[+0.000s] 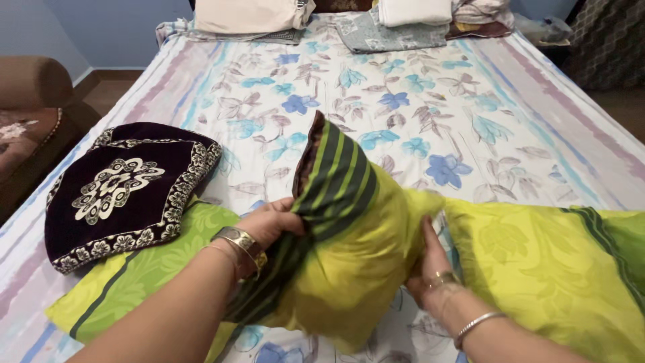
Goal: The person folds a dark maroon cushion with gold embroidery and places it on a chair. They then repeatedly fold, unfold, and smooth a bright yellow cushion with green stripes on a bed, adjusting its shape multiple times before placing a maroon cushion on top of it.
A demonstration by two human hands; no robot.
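I look down on a bed spread with a white cotton sheet printed with blue flowers (416, 87). At lower centre my left hand (269, 225) is clamped on the dark green striped opening of a yellow-green fabric cushion cover (349, 262), which bulges, apparently already stuffed with a cushion; my right hand (426, 259) presses flat against its side, fingers together. The mouth still looks unclosed. A dark velvet embroidered cushion (124, 191) lies at left on another green cover (134, 282); a third green cover (551, 269) waits lower right. Folded linens (252, 13) sit at the top.
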